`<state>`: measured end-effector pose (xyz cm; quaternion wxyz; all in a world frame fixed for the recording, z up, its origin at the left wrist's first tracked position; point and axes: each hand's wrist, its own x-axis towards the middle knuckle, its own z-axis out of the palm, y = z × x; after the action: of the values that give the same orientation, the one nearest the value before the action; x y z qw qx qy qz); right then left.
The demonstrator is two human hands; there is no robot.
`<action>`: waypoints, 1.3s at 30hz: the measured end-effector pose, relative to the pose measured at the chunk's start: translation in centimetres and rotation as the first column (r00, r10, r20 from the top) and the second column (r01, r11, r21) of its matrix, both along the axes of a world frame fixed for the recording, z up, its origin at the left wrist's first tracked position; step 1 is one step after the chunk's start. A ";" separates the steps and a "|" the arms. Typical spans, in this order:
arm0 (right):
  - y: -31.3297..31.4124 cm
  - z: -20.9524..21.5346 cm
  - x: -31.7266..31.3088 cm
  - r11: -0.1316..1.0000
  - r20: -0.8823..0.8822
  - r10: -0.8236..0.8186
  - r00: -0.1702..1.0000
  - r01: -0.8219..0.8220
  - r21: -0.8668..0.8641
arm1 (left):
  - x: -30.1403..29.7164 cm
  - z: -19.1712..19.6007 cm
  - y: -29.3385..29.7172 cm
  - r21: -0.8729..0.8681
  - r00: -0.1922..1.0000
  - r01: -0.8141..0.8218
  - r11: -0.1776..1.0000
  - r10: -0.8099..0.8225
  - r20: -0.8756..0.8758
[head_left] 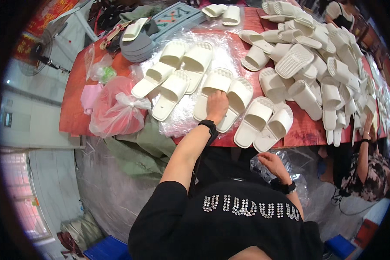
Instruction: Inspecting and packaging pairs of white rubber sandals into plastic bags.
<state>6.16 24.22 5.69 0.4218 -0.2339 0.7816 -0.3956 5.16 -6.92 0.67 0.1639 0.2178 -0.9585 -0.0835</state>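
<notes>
My left hand (217, 106) is closed at the strap of a white slipper (216, 81), its fingertips partly hidden in the foot opening. Against that slipper lies a matching white slipper (238, 96). To their right, a pair of white slippers (262, 121) hangs slightly over the near table edge. My right hand (273, 164) hovers just below that edge, empty, with its fingers apart. Left of my left hand, two more pairs of white slippers (174, 84) rest on clear plastic film (223, 45).
A big heap of white slippers (294, 60) covers the table's right side. On the left are a knotted bag with red contents (117, 115), a pink cloth (90, 97) and grey slippers (138, 47). Another person's arm (364, 151) reaches in at the right. Green cloth (138, 147) hangs off the front edge.
</notes>
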 end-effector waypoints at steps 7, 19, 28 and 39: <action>-0.4 0.0 0.0 0.999 0.039 0.007 0.999 -0.009 0.044 | 0.4 3.0 0.9 0.122 0.982 0.047 0.991 -0.024 -0.188; -0.2 -0.5 0.1 0.999 0.090 -0.041 0.995 0.038 0.037 | -3.0 2.4 0.4 0.396 0.982 0.070 0.915 0.006 -0.186; -1.2 -0.5 -0.7 0.998 0.142 -0.045 0.989 0.037 0.058 | 2.2 4.6 -13.2 -0.060 0.940 -0.295 0.954 0.279 -0.196; -0.9 -0.7 -0.8 0.992 0.145 -0.085 0.986 0.070 0.107 | 7.0 10.4 -17.2 0.045 0.815 -0.229 0.972 0.166 0.555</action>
<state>5.38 23.35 5.01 0.4747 -0.1513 0.7756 -0.3876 12.11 -24.07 11.06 -0.1215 0.3394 -0.9313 -0.0526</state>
